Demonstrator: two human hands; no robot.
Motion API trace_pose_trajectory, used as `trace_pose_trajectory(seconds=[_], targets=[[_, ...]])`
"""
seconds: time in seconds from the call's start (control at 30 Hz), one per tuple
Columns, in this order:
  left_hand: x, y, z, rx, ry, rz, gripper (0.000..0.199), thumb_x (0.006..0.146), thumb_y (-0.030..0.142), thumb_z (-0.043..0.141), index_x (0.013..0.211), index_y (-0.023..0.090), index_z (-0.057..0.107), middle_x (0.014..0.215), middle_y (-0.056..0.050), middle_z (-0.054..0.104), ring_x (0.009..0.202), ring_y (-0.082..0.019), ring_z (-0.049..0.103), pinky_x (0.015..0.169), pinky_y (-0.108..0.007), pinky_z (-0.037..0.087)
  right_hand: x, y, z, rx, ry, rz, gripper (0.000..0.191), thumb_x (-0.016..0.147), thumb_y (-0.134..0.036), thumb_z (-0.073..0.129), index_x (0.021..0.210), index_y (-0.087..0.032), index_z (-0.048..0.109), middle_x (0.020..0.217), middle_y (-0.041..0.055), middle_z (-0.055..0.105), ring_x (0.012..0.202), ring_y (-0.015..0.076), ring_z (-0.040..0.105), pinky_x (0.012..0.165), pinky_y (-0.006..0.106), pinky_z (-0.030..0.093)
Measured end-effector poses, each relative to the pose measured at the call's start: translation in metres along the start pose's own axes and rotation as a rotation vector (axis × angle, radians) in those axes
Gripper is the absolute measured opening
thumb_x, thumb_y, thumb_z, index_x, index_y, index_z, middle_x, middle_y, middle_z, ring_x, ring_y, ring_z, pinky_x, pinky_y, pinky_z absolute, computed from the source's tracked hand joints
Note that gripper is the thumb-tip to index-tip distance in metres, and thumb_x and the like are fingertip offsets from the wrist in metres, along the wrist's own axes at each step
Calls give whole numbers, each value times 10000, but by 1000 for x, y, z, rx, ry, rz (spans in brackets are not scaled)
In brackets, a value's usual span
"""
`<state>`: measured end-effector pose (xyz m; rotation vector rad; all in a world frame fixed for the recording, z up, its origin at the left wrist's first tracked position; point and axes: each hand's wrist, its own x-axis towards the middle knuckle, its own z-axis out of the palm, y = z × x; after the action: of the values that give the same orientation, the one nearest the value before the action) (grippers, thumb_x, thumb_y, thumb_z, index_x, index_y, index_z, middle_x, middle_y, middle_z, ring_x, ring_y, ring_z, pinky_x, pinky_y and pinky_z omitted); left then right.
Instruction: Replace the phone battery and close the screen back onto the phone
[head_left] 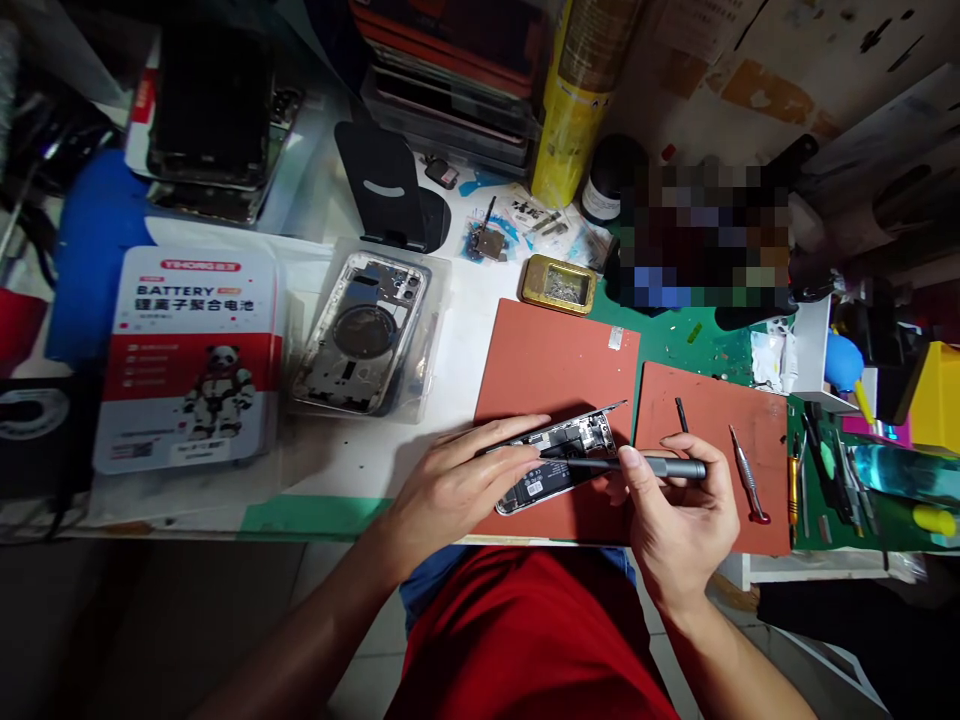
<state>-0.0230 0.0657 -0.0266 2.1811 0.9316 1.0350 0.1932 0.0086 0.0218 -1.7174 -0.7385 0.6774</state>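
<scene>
An opened smartphone (581,437), its black battery and inner parts bare, is tilted over the reddish-brown mat (559,365). My left hand (457,485) grips it at its left end, fingers along the upper edge and over the inside. In my right hand (679,515) is a grey screwdriver (671,467), held nearly level between thumb and fingers. Its thin shaft reaches left across the phone to the left fingertips; whether the tip touches a part cannot be made out. Beyond the right hand, a small precision screwdriver (744,475) with a red end lies on a second brown mat (705,395).
A gold tin (559,285) of tiny parts stands behind the mat. Left are a phone back housing (360,335) in a clear tray, a battery package (195,355) and a black phone stand (386,185). A yellow can (574,130) rises behind; tools (840,470) lie right.
</scene>
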Motion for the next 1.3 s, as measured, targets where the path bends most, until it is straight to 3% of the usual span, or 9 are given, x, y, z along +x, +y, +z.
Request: trace_pose_trajectory(seconds=[0.47, 0.83, 1.03, 1.1, 1.3], targets=[[1, 1, 0, 14, 9, 9, 222, 989, 57, 753, 1183, 164, 756, 1371, -98, 795, 1207, -146, 787, 1119, -271, 628, 3, 2, 1, -23, -22, -122, 406, 817, -360, 985, 1042, -256, 664, 673, -59, 748, 465, 173, 719, 449, 261, 608], [1, 0, 1, 12, 14, 4, 220, 989, 55, 751, 1184, 159, 757, 1366, -102, 799, 1199, -146, 792, 1110, -273, 637, 2, 5, -2, -4, -112, -217, 381, 863, -245, 944, 1121, -245, 664, 790, 8, 820, 573, 220, 803, 575, 305, 688], [3, 2, 0, 31, 39, 7, 246, 980, 116, 789, 1220, 169, 772, 1348, -85, 813, 1190, -163, 802, 1117, -293, 644, 5, -1, -4, 15, -125, -246, 360, 893, -187, 912, 1140, -243, 656, 799, 7, 824, 526, 213, 786, 512, 287, 677], [2, 1, 0, 31, 38, 9, 278, 982, 85, 772, 1248, 167, 771, 1354, -87, 810, 1200, -166, 799, 1112, -295, 647, 7, -4, -11, -24, -128, -331, 377, 901, -139, 894, 1176, -242, 658, 796, 0, 822, 548, 209, 790, 553, 302, 696], [-3, -3, -1, 27, -3, 30, 445, 969, -80, 622, 1314, 173, 744, 1414, -97, 781, 1287, -170, 757, 1121, -320, 636, 16, -7, -32, -327, -183, -817, 638, 796, -13, 939, 1341, -209, 673, 966, 26, 835, 745, 209, 846, 695, 306, 734]])
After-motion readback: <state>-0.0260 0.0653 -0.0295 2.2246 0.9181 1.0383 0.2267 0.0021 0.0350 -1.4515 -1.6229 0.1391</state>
